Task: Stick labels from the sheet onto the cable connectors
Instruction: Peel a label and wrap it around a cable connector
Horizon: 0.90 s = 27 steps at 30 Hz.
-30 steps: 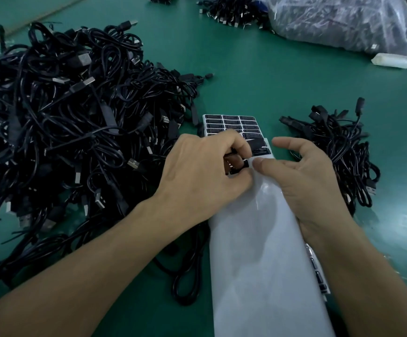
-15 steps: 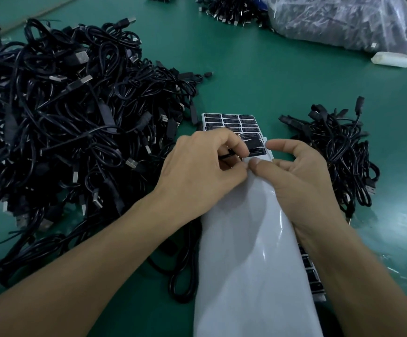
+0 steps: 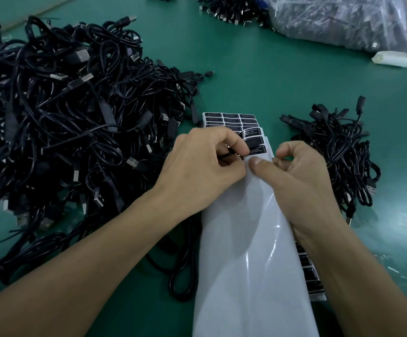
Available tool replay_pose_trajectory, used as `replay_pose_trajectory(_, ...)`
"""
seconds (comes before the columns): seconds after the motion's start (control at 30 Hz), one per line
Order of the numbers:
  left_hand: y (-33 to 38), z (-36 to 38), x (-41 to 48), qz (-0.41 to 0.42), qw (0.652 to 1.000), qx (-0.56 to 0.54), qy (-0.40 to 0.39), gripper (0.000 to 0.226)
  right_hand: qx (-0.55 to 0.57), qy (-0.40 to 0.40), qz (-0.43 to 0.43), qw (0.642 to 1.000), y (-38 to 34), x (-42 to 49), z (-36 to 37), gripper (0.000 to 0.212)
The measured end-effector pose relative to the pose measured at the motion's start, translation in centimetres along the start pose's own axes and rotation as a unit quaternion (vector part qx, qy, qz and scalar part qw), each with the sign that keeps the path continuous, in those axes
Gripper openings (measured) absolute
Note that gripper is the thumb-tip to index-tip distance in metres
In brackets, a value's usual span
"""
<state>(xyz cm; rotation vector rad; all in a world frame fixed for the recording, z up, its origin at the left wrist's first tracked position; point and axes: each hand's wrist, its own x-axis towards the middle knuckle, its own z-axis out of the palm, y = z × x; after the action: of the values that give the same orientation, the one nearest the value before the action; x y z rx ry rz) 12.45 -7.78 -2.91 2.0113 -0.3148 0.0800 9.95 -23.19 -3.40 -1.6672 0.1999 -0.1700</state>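
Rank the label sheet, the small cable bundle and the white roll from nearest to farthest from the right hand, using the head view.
1. Label sheet: centre of the table, touching the right hand, which pinches its edge.
2. Small cable bundle: just beside that hand, on its right.
3. White roll: far back right, by the plastic bag.

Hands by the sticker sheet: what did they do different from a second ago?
The right hand curled its outstretched fingers in and now seems to pinch the edge of the label sheet; the sheet's white part bowed up slightly. The left hand kept pinching the thin black cable. The big cable pile and small cable pile stayed put.
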Motion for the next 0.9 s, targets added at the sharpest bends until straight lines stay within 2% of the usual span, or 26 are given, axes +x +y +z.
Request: replay_pose_trajectory(0.9,-0.40,0.02,0.21,0.008,1.000,-0.029,0.005,0.009,-0.001,-0.009,-0.025,1.000,-0.19,-0.05,-0.28,0.032)
